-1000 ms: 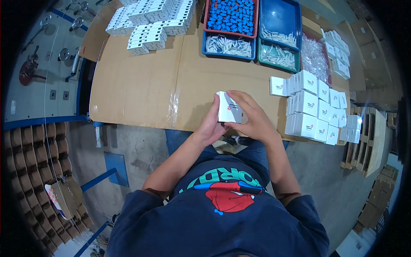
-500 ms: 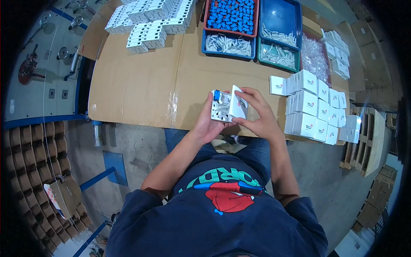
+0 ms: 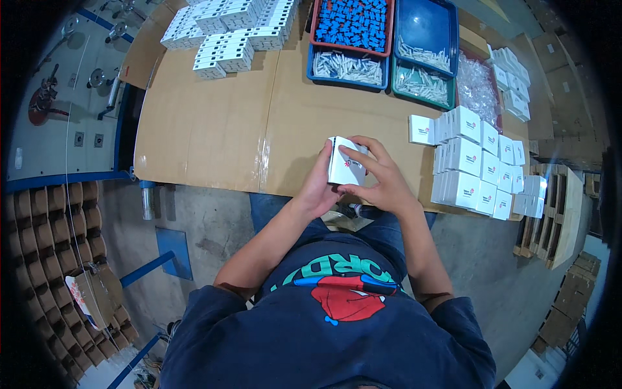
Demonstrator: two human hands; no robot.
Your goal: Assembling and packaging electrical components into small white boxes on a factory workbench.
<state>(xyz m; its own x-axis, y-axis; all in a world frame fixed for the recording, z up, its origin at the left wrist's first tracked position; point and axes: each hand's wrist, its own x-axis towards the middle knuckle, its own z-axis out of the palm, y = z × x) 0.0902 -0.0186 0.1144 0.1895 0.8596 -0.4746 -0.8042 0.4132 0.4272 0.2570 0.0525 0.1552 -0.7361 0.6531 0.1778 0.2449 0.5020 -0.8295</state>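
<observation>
Above the near edge of the cardboard-covered table, a white square plastic box [image 3: 350,170] is held between my two hands. Its flat white cover, with a small red print, lies over the base, and a thin dark gap shows along the left side. My left hand [image 3: 315,190] grips the box from the left and below, thumb along its side. From the right, my right hand [image 3: 386,183] is closed around the cover, with fingertips on its face and upper edge and the thumb at its lower corner. The inside of the box is hidden.
Stacked white covers [image 3: 463,155] stand at the right table edge. White bases [image 3: 223,57] are piled far left. A red tray [image 3: 311,37] of blue parts, blue [image 3: 387,83] and green [image 3: 449,104] trays of white pieces, and clear plastic bags [image 3: 478,84] lie at the back.
The cover, tilted open half a second ago with a blue part and fittings showing inside, has swung left and down over the base. My right fingers moved left with it.
</observation>
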